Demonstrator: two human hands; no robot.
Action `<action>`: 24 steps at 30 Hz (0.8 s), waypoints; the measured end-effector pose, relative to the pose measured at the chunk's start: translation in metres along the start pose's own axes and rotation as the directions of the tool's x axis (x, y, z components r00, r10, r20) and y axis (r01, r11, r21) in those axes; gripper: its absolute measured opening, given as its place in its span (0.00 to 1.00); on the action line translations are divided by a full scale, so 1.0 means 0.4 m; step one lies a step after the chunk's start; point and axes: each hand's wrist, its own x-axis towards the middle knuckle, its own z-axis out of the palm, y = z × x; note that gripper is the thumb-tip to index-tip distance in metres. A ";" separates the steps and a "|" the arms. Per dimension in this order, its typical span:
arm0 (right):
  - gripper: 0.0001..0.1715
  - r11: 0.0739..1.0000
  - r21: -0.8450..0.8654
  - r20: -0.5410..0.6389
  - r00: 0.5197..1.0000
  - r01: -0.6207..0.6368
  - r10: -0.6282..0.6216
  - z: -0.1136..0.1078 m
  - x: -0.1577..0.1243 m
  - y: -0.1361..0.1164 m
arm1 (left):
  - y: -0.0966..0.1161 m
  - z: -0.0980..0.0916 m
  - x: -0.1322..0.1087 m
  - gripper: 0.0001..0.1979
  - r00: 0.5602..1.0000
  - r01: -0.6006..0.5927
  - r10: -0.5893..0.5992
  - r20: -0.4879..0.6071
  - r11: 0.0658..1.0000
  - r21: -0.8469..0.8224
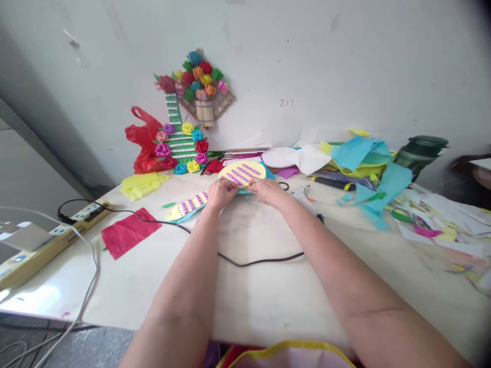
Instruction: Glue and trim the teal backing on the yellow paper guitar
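Observation:
A yellow guitar-shaped paper craft [251,169] with rows of purple strips lies near the middle of the table. Light blue paper [270,174] shows from under its edges. My left hand [221,193] is closed on the near edge, where the round body meets the long neck that runs to the lower left. On the right side of the body, my right hand [265,190] pinches the same edge. The fingertips of both hands are partly hidden against the paper.
A green paper guitar with flowers [182,140] leans on the wall beside a red bag [143,143]. Red crepe paper [131,231], a power strip [82,217] and a black cable [245,265] lie nearer. To the right are a utility knife [333,183], paper scraps [441,225] and a dark bottle [420,153].

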 end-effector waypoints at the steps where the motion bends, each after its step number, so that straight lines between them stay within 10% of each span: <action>1: 0.18 1.000 -0.002 0.002 1.000 0.004 -0.004 0.002 0.000 0.000 | 0.000 0.000 0.000 0.05 1.000 -0.002 0.002 -0.001 1.000 0.003; 16: 0.20 0.999 0.031 0.015 1.000 -0.026 0.025 0.000 -0.002 -0.007 | 0.019 -0.012 -0.006 0.07 0.988 -0.148 0.148 -0.040 0.989 -0.014; 21: 0.21 0.992 0.045 0.033 0.992 -0.120 0.118 -0.005 0.002 -0.005 | 0.065 -0.008 -0.006 0.11 0.936 0.281 -0.299 -0.186 0.953 -0.116; 24: 0.20 0.990 0.047 0.030 0.991 -0.131 0.130 -0.011 0.000 -0.003 | 0.108 0.017 -0.008 0.14 0.798 0.567 -0.598 0.072 0.704 -0.428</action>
